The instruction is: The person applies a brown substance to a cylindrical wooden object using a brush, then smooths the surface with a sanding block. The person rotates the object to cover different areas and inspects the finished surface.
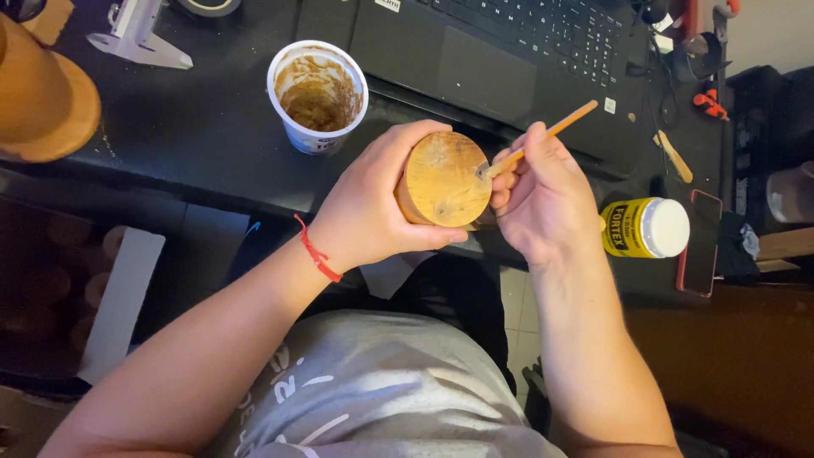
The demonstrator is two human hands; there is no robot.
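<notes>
A black laptop (pixel 509 51) fills the dark surface (pixel 186 127) at twelve o'clock, and just below it, at picture centre, the left hand (pixel 373 203) has its fingers wrapped around a round wooden block (pixel 443 180), flat end turned up. At three o'clock of the block the right hand (pixel 543 199) pinches a thin orange-handled brush (pixel 543 136) between pressed-together fingers, its tip touching the block's upper right edge. A white cup (pixel 317 95) of brown paste stands at eleven o'clock of the block, and a yellow jar (pixel 646 227) with a white lid lies at three o'clock.
</notes>
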